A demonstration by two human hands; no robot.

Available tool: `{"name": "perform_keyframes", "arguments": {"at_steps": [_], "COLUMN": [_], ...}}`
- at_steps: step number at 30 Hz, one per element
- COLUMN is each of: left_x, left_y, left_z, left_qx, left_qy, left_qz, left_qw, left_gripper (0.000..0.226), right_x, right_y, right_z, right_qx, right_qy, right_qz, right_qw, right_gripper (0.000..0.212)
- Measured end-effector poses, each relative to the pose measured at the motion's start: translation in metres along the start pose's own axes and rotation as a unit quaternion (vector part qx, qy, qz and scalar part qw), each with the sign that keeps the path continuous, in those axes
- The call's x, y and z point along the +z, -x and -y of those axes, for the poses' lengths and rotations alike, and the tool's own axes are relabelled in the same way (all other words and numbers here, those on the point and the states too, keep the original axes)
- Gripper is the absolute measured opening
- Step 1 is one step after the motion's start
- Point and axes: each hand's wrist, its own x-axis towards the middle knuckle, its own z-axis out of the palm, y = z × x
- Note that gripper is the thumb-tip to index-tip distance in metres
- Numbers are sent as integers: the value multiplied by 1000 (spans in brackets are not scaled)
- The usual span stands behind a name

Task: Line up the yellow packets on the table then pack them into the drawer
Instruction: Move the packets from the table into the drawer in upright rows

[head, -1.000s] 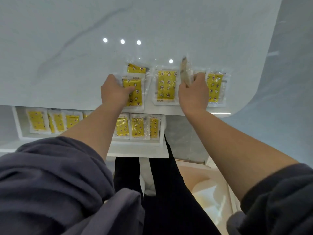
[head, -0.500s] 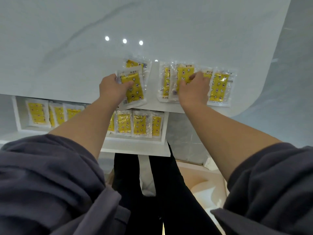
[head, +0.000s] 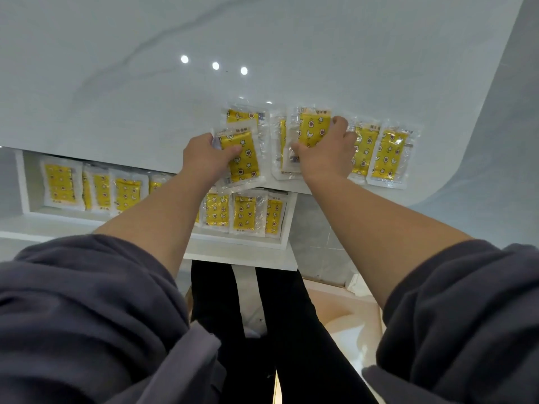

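6 yellow packets [head: 389, 154], clear-edged and printed with stars and flowers, lie partly overlapping in a loose row at frame centre, along the white table's [head: 116, 83] near edge. Below, centre left, the open white drawer [head: 287, 223] holds more, side by side.

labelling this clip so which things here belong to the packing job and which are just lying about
Job:
left hand gripping left packet
right hand gripping right packet
loose packets on table
drawer holding packed packets

Not the job:
light glints
black trousers
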Motion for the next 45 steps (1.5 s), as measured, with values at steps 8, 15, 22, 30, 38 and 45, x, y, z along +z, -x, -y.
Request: {"name": "perform_keyframes", "arguments": {"at_steps": [8,15,22,30,38,45], "left_x": [-2,-1,-3,-40,-119,-140], "left_y": [-3,-2,-2,13,8,-57], "left_z": [-2,-5,-4,43,151,205], "left_qx": [22,4,6,29,-10,-79], "left_qy": [-54,-22,6,-11,-84,-16], "left_qz": [3,13,23,69,89,81], "left_qw": [998,1000,1000,997,992,993], "left_gripper": [33,35,31,36,52,77], "right_x": [6,15,20,26,112,213], "right_y": [6,12,9,52,138,136], "right_z": [14,11,9,-3,1,11], "right_qx": [-22,-5,36,-51,-18,96], "right_qy": [96,79,69,-124,-160,-208], "right_qz": [16,31,83,165,267,176], "right_qw": [995,996,993,977,950,957], "right_gripper": [78,79,64,22,22,43]}}
